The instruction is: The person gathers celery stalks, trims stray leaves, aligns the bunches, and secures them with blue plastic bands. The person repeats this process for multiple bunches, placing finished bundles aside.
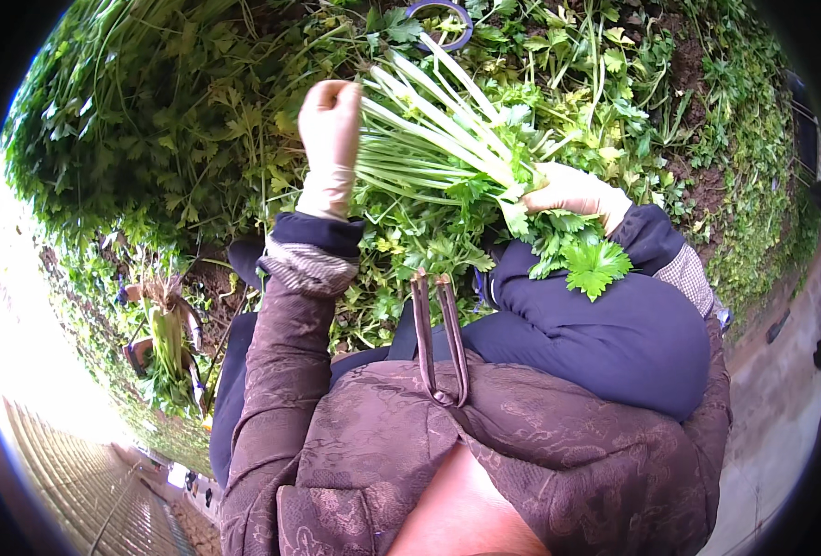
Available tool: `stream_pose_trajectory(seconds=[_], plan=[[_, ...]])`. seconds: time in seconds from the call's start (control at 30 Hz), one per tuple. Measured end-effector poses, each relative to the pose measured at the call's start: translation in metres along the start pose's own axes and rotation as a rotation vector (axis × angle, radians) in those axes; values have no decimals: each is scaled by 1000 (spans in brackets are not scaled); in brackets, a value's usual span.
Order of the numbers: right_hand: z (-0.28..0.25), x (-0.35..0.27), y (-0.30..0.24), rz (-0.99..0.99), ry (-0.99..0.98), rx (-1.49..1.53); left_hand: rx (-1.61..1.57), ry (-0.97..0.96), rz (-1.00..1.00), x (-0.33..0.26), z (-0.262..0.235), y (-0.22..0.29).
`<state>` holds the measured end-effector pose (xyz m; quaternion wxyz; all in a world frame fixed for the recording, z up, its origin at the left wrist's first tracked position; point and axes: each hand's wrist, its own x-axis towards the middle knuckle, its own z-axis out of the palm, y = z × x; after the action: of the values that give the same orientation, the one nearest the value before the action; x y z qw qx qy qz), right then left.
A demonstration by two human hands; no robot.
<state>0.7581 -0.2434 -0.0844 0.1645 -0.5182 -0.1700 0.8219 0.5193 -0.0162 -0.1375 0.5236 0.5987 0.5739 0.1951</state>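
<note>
A bunch of celery [438, 139] with pale green stalks lies slantwise in front of me, its stalk ends fanned to the upper left. My right hand [572, 193], in a thin pale glove, is closed around the bunch at its leafy part. Leaves hang below that hand onto my bent knee. My left hand [330, 130], gloved alike, is a closed fist right beside the stalk ends at the left. Whatever its fingers may hold is hidden.
A purple ring, like a tape roll [469, 28], lies among leaves beyond the bunch. Dense standing celery [142, 120] fills the far left. At left, another celery bunch with roots [168, 324] rests by a dark-framed object. A concrete strip [771, 398] runs along the right.
</note>
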Motion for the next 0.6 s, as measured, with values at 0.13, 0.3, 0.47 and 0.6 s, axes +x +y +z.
stream_pose_trajectory(seconds=[0.13, 0.3, 0.47, 0.6], plan=[[2, 1, -6, -108, -16, -14, -403, -8, -130, 6, -15, 8], [3, 0, -8, -111, 14, -12, 812, -267, 156, -21, 26, 11], [0, 1, -1, -146, 22, -43, 501, -136, 180, -14, 19, 12], [-2, 4, -3, -57, 41, -112, -324, 63, -138, 7, -10, 14]])
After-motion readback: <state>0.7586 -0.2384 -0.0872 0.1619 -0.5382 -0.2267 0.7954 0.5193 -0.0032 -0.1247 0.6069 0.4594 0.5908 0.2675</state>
